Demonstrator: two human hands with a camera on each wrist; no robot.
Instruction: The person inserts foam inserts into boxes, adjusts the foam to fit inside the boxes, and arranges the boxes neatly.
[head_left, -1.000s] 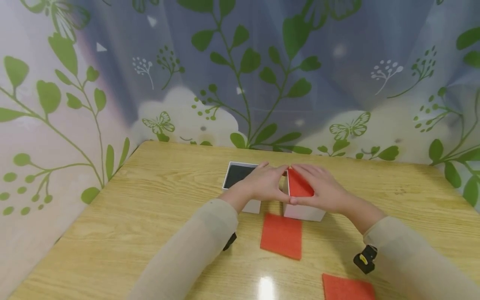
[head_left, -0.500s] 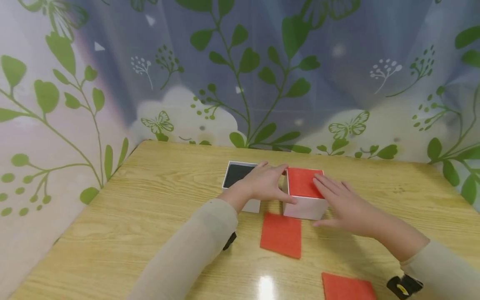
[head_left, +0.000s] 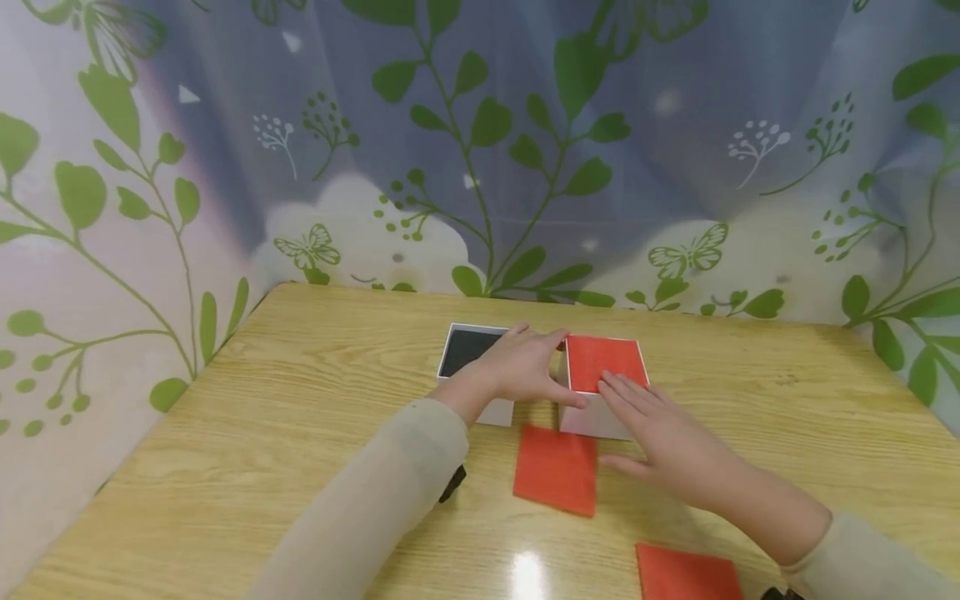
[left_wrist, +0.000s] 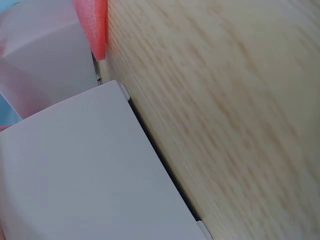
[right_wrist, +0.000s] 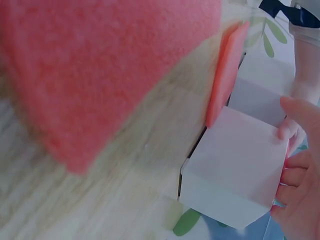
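A white box (head_left: 592,417) stands on the table with a red foam square (head_left: 603,358) lying inside its top. My left hand (head_left: 517,367) is at its left side, thumb along the front rim and fingertip by the back left corner. The straight fingertips of my right hand (head_left: 667,442) rest on the front edge of the foam, its thumb held apart below. Partly behind my left hand is a second white box (head_left: 497,412) with a dark interior (head_left: 467,350). Front faces of the boxes fill much of the left wrist view, a white box (left_wrist: 90,170) nearest.
One red foam square (head_left: 557,471) lies on the wooden table (head_left: 337,400) in front of the boxes. Another red foam square (head_left: 686,573) is at the bottom of the head view, seen large as red foam (right_wrist: 105,65) in the right wrist view. A leaf-patterned curtain (head_left: 420,150) hangs behind.
My right hand has come away from the back of the foam-topped box, moved right, then returned leftward onto the foam's front edge. My left hand has stayed at the box's left side.
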